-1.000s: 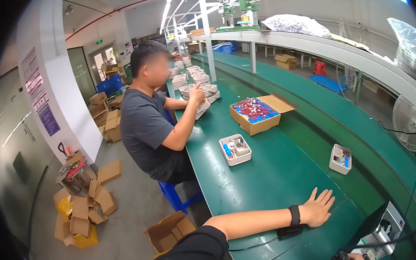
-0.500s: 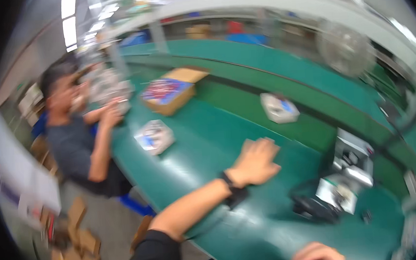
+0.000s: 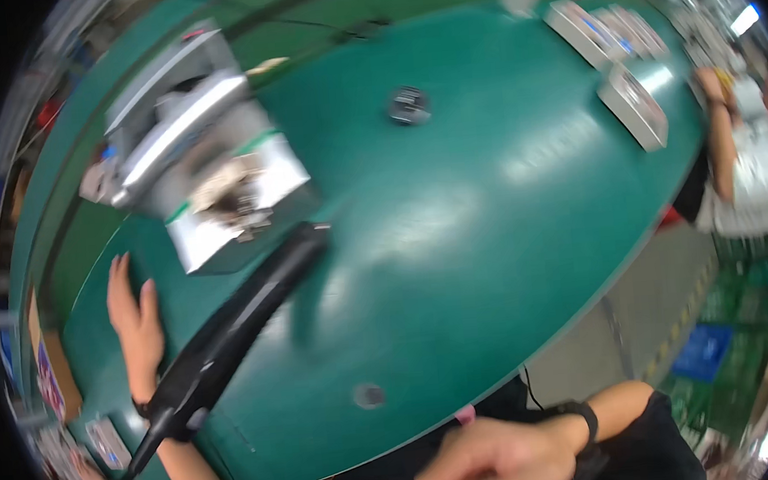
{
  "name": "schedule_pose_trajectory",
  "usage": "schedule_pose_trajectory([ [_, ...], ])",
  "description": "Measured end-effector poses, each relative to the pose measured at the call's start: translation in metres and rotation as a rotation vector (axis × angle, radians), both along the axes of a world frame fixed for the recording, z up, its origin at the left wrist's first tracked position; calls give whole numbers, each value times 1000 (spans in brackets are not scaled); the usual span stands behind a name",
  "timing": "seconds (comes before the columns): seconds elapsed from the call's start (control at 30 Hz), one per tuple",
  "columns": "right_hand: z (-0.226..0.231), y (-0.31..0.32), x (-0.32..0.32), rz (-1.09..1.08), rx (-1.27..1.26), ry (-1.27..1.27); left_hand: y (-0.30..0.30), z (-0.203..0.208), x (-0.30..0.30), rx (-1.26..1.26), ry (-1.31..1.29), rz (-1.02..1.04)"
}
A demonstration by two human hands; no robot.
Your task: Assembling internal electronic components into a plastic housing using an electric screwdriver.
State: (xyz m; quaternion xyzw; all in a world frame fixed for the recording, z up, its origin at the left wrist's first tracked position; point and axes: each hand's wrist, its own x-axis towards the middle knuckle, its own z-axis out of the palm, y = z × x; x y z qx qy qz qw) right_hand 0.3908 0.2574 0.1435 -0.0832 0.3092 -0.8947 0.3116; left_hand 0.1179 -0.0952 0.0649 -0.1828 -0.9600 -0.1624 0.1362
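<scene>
Your left hand (image 3: 135,324) lay flat, fingers spread, on the bench (image 3: 489,196) beside a black tool (image 3: 229,333); right hand (image 3: 492,462) blurred, seemingly loosely closed, empty.

A glossy dark green tabletop (image 3: 489,196) is showing pale glare patches. A black tool (image 3: 229,333) is lying across it beside a silver-grey machine (image 3: 187,138). A black wristband (image 3: 583,418) is circling the wrist.

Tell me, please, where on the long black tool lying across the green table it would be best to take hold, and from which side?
Probably the thick lower end of the black tool, beside the left hand resting flat on the green table. It lies slanted, its slim tip toward the grey machine and its cord trailing off at the wrist end, so coming from above near that end looks easiest.
</scene>
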Motion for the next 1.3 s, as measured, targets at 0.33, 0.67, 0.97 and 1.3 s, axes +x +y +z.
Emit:
schedule_pose_trajectory([
  [0.33, -206, 161, 172, -899, 562, -519, -31, -33, -26, 54, -29, -55],
  [0.67, -560, 33, 350, -1548, 358, -1563, 15, -23, -63, 68, -41, -157],
  [0.97, -653, 52, 311, -1412, 413, -1507, -39, -28, -51, -6, -67, 21],
  [1.3, -439, 135, 91, -1129, 268, -500, -55, -20, -31, 40, -71, 26],
])
